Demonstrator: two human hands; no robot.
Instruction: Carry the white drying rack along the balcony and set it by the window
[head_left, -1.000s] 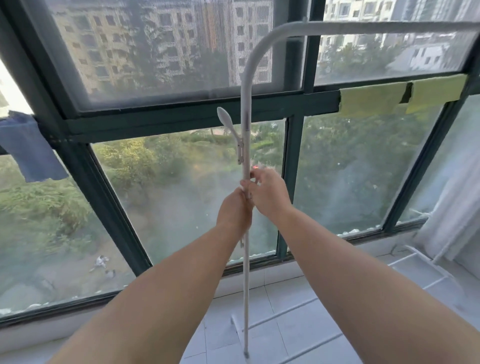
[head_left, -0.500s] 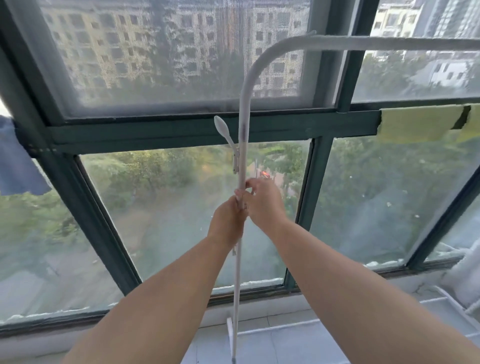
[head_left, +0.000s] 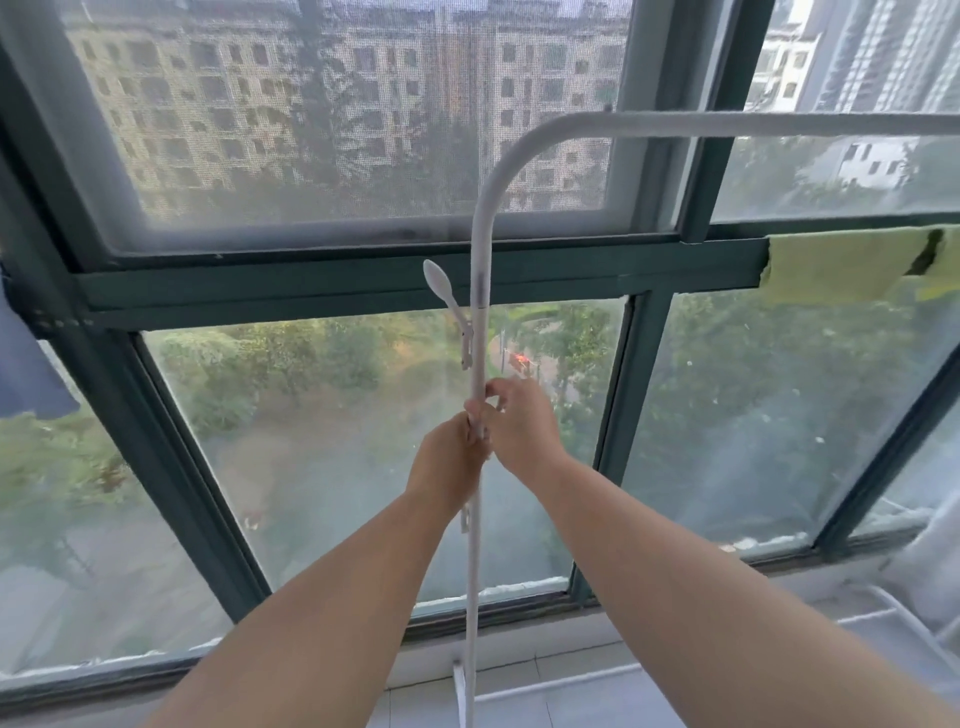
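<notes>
The white drying rack (head_left: 480, 244) stands upright right in front of the window (head_left: 363, 291). Its thin pole rises from the tiled floor, curves at the top and runs right as a horizontal bar. A small white lever sticks out of the pole's left side. My left hand (head_left: 449, 457) grips the pole at mid-height. My right hand (head_left: 519, 421) is closed around the same pole just above it, touching the left hand. The rack's foot shows at the bottom edge near the sill.
Dark green window frames span the view. A yellow cloth (head_left: 841, 270) hangs on the frame at the right and a blue cloth (head_left: 26, 374) at the left. White fabric and more white rack tubing (head_left: 904, 618) sit low at the far right.
The view has shifted closer to the window and to the left. The rack now stands nearer the glass. Both hands keep the same grip on the pole.
</notes>
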